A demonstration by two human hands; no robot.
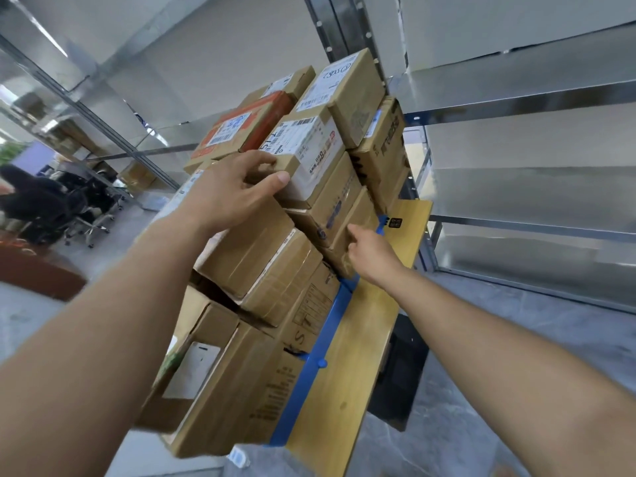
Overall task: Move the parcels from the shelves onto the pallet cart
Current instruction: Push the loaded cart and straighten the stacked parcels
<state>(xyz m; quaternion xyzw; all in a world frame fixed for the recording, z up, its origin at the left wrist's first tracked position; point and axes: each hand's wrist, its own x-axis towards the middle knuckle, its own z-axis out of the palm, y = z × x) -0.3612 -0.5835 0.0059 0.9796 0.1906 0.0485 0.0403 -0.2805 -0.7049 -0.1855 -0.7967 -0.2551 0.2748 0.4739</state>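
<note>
Left hand (227, 191) at frame centre grips corner of labelled parcel (303, 153), likely seating it on stack. Right hand (370, 251), fingers loosely extended, empty, steadies lower box (347, 242) on pallet cart (347, 366).

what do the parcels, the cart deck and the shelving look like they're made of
Parcels: brown corrugated cardboard, matte, by the folded flaps, with glossy clear tape on the seams and white paper labels.
Cart deck: looks like wood or wood-look board, yellow-tan with a faint grain and slight sheen; blue edge strip, probably plastic or painted metal.
Shelving: metal, likely galvanised steel, grey and reflective.
</note>
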